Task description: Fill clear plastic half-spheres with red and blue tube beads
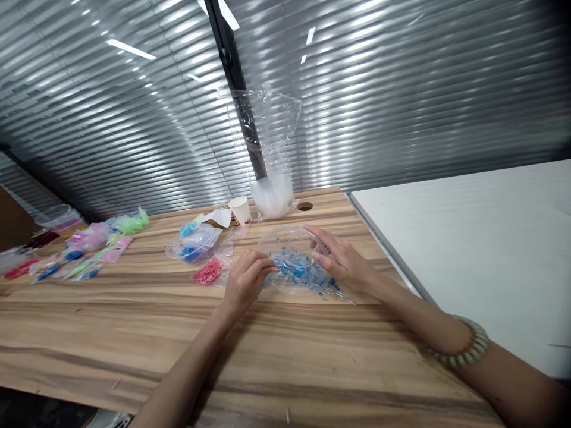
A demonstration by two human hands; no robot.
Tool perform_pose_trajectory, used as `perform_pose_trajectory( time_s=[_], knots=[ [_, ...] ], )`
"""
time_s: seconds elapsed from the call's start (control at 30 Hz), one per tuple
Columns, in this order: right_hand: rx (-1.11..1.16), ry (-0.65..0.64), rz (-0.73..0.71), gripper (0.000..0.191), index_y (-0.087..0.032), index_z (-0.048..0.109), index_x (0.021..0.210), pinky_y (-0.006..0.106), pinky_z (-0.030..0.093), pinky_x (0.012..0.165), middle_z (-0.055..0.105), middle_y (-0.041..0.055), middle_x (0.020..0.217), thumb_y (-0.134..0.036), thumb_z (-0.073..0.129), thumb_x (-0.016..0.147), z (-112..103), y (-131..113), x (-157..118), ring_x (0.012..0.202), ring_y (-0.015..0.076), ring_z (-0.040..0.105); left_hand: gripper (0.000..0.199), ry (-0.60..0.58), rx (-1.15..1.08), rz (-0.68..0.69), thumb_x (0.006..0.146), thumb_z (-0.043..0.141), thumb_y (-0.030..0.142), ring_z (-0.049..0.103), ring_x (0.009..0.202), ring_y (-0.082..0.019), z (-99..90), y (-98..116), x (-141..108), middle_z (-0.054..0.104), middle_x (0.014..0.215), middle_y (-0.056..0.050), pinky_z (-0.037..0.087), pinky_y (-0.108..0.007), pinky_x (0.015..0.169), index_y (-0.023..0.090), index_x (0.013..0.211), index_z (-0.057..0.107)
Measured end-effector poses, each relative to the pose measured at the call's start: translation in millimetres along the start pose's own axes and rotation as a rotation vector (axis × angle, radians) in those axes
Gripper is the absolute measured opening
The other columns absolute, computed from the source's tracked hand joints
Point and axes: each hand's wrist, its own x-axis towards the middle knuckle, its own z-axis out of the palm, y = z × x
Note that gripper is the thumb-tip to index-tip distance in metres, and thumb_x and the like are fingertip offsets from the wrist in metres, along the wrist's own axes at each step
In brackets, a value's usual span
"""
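A clear round bowl point(285, 235) lies tipped on the wooden table, with many small blue pieces point(297, 267) in and around it. Some pieces have spilled onto the wood at its right. My left hand point(247, 276) is at the bowl's left side, fingers pressed together near the blue pieces; what they pinch is hidden. On the right, my right hand point(341, 255) has its thumb and fingers around the bowl's rim. A small bag of red pieces point(208, 271) lies just left of my left hand.
Behind stand a paper cup point(241, 210) and a plastic bag of clear cups point(273, 196). A tub with blue packets point(194, 249) sits left of centre. Several colourful bags point(91, 236) lie far left. A white tabletop point(482, 238) adjoins at right.
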Motion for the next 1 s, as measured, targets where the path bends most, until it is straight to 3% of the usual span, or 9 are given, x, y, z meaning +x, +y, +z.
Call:
perform_pose_trajectory(
  time_s=[0.3, 0.6, 0.77, 1.0],
  knots=[
    [-0.008, -0.025, -0.002, 0.056, -0.019, 0.034, 0.14, 0.036, 0.046, 0.075, 0.06, 0.0105, 0.108, -0.048, 0.036, 0.092, 0.2, 1.8, -1.1, 0.079, 0.019, 0.056, 0.004, -0.023, -0.032, 0.035, 0.083, 0.06, 0.015, 0.053, 0.07, -0.013, 0.5, -1.9, -0.9, 0.061, 0.074, -0.002, 0.045, -0.025, 0.064, 0.018, 0.082, 0.059],
    [-0.021, -0.039, -0.008, 0.059, -0.016, 0.034, 0.14, 0.039, 0.045, 0.08, 0.059, 0.0136, 0.114, -0.05, 0.035, 0.092, -0.6, 1.5, -0.8, 0.086, 0.0213, 0.057, 0.007, -0.028, 0.007, 0.01, 0.088, 0.051, 0.013, 0.052, 0.073, -0.014, 0.9, -2.0, -0.1, 0.06, 0.077, -0.003, 0.044, -0.026, 0.066, 0.018, 0.083, 0.053],
    [-0.033, -0.045, -0.006, 0.062, -0.014, 0.035, 0.14, 0.039, 0.045, 0.08, 0.06, 0.0144, 0.112, -0.052, 0.034, 0.091, -1.1, 0.6, -0.6, 0.088, 0.0227, 0.057, 0.005, -0.041, 0.015, 0.038, 0.084, 0.059, 0.014, 0.051, 0.071, -0.013, -0.3, -1.5, 0.9, 0.06, 0.077, -0.002, 0.043, -0.025, 0.065, 0.018, 0.084, 0.056],
    [-0.032, -0.059, -0.008, 0.061, -0.016, 0.034, 0.141, 0.039, 0.045, 0.082, 0.06, 0.0135, 0.111, -0.053, 0.032, 0.092, -2.5, -0.8, -0.7, 0.09, 0.0231, 0.058, 0.007, 0.035, 0.09, 0.06, 0.077, 0.068, 0.018, 0.052, 0.079, -0.014, -2.4, -3.9, -0.4, 0.059, 0.09, -0.005, 0.043, -0.027, 0.067, 0.019, 0.081, 0.062]
  ],
)
